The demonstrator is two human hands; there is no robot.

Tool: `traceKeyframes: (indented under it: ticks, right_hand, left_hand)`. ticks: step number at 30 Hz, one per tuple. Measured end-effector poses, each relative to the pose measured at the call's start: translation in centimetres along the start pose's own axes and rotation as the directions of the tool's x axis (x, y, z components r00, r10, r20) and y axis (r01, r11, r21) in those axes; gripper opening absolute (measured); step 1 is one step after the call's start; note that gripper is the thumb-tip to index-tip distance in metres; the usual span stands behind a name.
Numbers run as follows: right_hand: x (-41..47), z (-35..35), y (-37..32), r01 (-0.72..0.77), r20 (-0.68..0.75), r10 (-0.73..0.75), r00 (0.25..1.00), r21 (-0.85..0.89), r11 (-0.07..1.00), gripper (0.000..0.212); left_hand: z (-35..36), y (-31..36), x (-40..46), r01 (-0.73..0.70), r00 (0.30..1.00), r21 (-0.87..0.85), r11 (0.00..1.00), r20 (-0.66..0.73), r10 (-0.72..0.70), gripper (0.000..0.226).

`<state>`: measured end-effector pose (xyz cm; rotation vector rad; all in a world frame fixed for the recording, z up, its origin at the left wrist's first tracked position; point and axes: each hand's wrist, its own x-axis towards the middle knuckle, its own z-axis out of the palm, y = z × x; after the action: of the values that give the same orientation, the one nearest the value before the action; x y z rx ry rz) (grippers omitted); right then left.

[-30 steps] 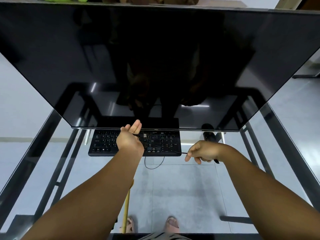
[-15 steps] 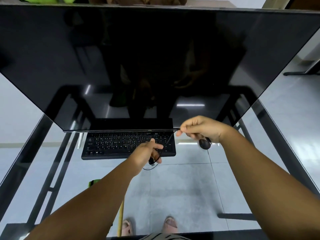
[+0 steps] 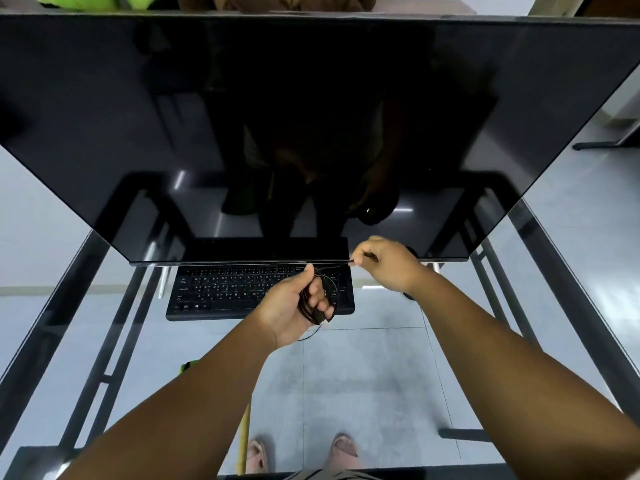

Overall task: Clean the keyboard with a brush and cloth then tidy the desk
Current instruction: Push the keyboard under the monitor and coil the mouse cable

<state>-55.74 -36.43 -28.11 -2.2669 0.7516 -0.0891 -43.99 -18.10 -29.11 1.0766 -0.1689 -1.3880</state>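
A black keyboard [image 3: 225, 292] lies on the glass desk [image 3: 398, 358], just under the lower edge of a large dark monitor [image 3: 311, 133]. My left hand [image 3: 294, 306] hovers over the keyboard's right end, shut on a coil of thin black cable [image 3: 320, 318]. My right hand [image 3: 388, 265] is higher and to the right, pinching the same cable's free stretch between finger and thumb near the monitor's lower edge. A black mouse [image 3: 408, 295] is mostly hidden under my right wrist. No brush or cloth is in sight.
The desk's black metal frame [image 3: 114, 341] runs along both sides beneath the glass. Through the glass I see the tiled floor, my feet in slippers [image 3: 301, 452] and a yellow stick [image 3: 244, 441]. Green and brown things [image 3: 83, 1] sit behind the monitor.
My left hand moved from the keyboard's middle to its right end and gathered the cable into loops. My right hand rose from the desk to the monitor's edge, drawing the cable up.
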Motion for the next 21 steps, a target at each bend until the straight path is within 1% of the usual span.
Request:
traceKeyframes:
  ticks: [2,5,6,8,11,12,14,16,17,21]
  right_hand:
    - [-0.3,0.2,0.3,0.055,0.028,-0.053,0.998,-0.095,0.994,0.011]
    - [-0.4,0.6,0.6,0.083,0.015,-0.082,0.997,-0.278,0.957,0.011]
    - [-0.4,0.6,0.5,0.084,0.009,-0.085,0.996,-0.299,0.95,0.011]
    - [-0.6,0.4,0.3,0.059,0.014,-0.057,0.998,-0.264,0.963,0.012]
    - [-0.7,0.2,0.2,0.012,0.016,-0.01,1.0,-0.167,0.986,0.011]
    - [-0.8,0.2,0.2,-0.018,0.002,0.019,1.0,-0.099,0.995,0.01]
    - [-0.9,0.3,0.3,-0.097,-0.028,0.102,0.994,0.136,0.986,0.012]
    - [-1.1,0.4,0.2,-0.133,-0.026,0.154,0.988,0.379,0.916,0.017]
    - [-1.2,0.5,0.1,-0.132,-0.023,0.159,0.987,0.448,0.884,0.02]
    - [-1.4,0.8,-0.2,-0.13,-0.007,0.167,0.986,0.596,0.792,0.026]
  left_hand:
    - [0.0,0.2,0.0,0.011,0.999,-0.018,1.0,-0.034,-0.011,0.046]
    - [0.4,0.3,0.1,0.001,0.994,0.005,1.0,-0.107,-0.001,0.042]
    - [0.6,0.3,0.2,-0.002,0.992,0.014,1.0,-0.128,0.004,0.041]
    - [0.9,0.2,0.4,-0.009,0.988,0.031,0.999,-0.155,0.014,0.039]
    - [1.3,0.4,0.6,-0.032,0.984,0.059,0.998,-0.171,0.042,0.037]
    - [1.4,0.5,0.6,-0.039,0.984,0.062,0.997,-0.17,0.05,0.037]
    - [1.6,0.7,0.5,-0.044,0.986,0.054,0.998,-0.157,0.052,0.037]
    - [1.6,0.9,0.4,-0.035,0.991,0.039,0.999,-0.126,0.04,0.036]
    - [1.7,1.0,0.3,-0.031,0.993,0.031,0.999,-0.109,0.034,0.036]
    - [1.9,1.2,0.2,-0.034,0.996,0.005,0.999,-0.083,0.035,0.036]
